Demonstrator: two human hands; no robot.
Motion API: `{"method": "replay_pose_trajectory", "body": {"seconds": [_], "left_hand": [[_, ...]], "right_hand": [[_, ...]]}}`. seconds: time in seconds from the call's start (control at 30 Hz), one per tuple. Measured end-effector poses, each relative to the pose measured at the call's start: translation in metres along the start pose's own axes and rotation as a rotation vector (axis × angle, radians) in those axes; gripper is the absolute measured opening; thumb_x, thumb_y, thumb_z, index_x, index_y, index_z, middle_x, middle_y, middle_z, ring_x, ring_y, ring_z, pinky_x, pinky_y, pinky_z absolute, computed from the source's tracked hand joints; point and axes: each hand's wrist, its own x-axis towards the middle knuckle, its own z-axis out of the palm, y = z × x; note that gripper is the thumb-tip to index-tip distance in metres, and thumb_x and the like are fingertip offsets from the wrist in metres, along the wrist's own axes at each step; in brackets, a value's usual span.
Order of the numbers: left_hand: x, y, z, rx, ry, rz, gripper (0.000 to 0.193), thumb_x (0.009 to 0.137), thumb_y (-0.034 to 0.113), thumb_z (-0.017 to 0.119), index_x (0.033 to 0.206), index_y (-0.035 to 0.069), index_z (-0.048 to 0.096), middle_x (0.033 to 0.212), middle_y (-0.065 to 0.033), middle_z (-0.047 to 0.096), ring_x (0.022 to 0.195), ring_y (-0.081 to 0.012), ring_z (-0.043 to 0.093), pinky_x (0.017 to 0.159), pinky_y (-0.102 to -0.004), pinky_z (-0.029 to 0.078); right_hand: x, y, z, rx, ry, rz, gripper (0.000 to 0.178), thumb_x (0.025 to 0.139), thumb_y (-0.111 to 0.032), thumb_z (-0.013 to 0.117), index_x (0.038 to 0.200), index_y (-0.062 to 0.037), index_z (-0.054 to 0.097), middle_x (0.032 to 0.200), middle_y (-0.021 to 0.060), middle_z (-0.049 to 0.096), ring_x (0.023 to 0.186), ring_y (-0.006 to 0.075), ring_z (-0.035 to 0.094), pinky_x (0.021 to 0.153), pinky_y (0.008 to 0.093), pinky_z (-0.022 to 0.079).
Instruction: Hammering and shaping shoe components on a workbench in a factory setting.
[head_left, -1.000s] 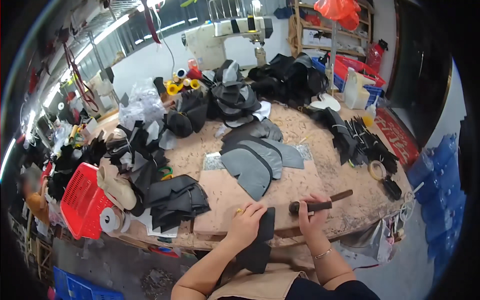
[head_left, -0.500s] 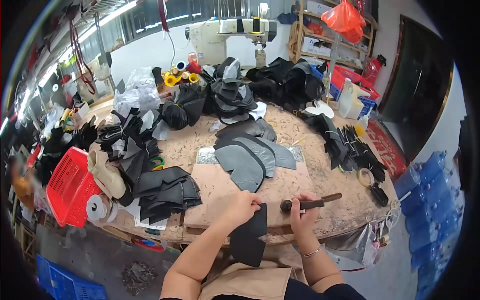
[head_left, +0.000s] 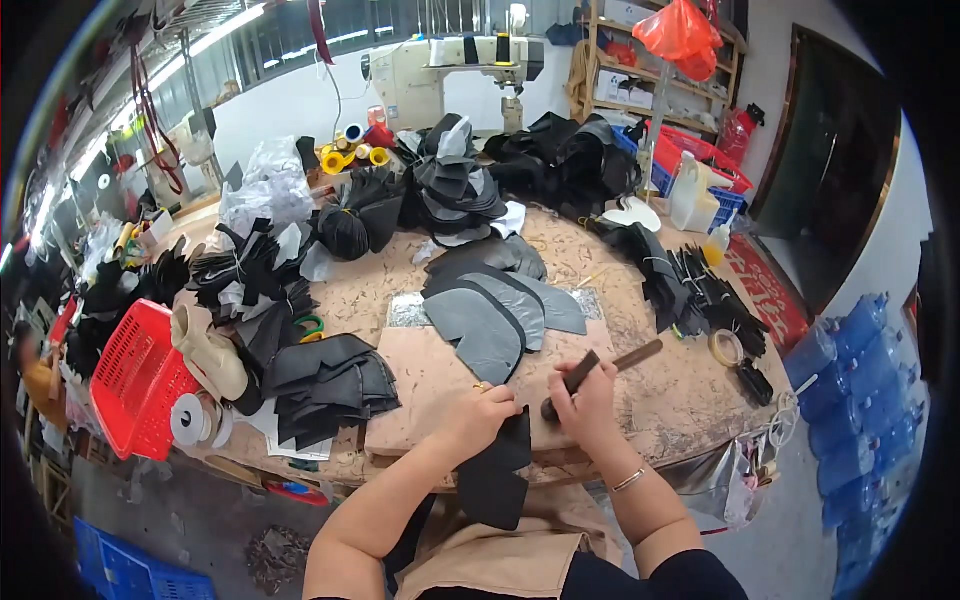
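My left hand (head_left: 482, 412) is closed, pinching the upper end of a black shoe-upper piece (head_left: 497, 490). This piece hangs over the table's front edge toward my lap. In my right hand (head_left: 587, 405) is a hammer with a dark head (head_left: 580, 373) and a wooden handle (head_left: 638, 355), which points away to the right. The hammer sits just above the pale work board (head_left: 420, 375). Beyond my hands, several grey and black cut pieces (head_left: 475, 325) lie fanned out on the board. My fingers partly cover the hammer's head.
A stack of black pieces (head_left: 330, 385) lies left of the board, near a beige boot (head_left: 208, 352) and a red basket (head_left: 140, 380). Bundles of black pieces (head_left: 455, 190) line the back before a sewing machine (head_left: 410, 80). A tape roll (head_left: 727, 347) lies at right.
My right hand has moved slightly left and turned the hammer, so its dark head now tilts upward and its handle points farther away. My left hand keeps pinching the black piece.
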Motion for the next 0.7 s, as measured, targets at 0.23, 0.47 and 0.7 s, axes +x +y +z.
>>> {"method": "replay_pose_trajectory", "body": {"seconds": [0.23, 0.47, 0.7], "left_hand": [[-0.01, -0.003, 0.013, 0.107, 0.04, 0.024, 0.02, 0.078, 0.006, 0.059, 0.093, 0.012, 0.07, 0.098, -0.0015, 0.064, 0.087, -0.022, 0.06, 0.075, -0.0339, 0.051], [-0.009, -0.004, 0.013, 0.087, 0.01, 0.022, 0.022, 0.077, 0.005, 0.059, 0.095, 0.012, 0.07, 0.099, -0.0028, 0.064, 0.088, -0.0229, 0.06, 0.078, -0.0337, 0.051], [-0.01, -0.005, 0.014, 0.073, 0.035, -0.01, 0.023, 0.075, 0.005, 0.063, 0.095, 0.011, 0.07, 0.101, -0.0037, 0.063, 0.091, -0.0238, 0.061, 0.078, -0.0337, 0.051]], "right_hand": [[0.027, -0.025, 0.007, 0.072, 0.031, -0.025, 0.01, 0.081, -0.016, 0.069, 0.084, -0.0071, 0.065, 0.077, 0.0041, 0.066, 0.073, 0.0238, 0.058, 0.082, 0.0388, 0.036], [0.018, -0.004, 0.015, 0.013, -0.053, -0.06, 0.009, 0.08, -0.015, 0.068, 0.082, -0.007, 0.065, 0.074, 0.0045, 0.064, 0.073, 0.0248, 0.058, 0.082, 0.0395, 0.036], [0.008, -0.013, 0.022, -0.065, -0.07, -0.106, 0.013, 0.079, -0.018, 0.069, 0.082, -0.0065, 0.064, 0.08, 0.0078, 0.065, 0.081, 0.028, 0.058, 0.084, 0.0406, 0.036]]}}
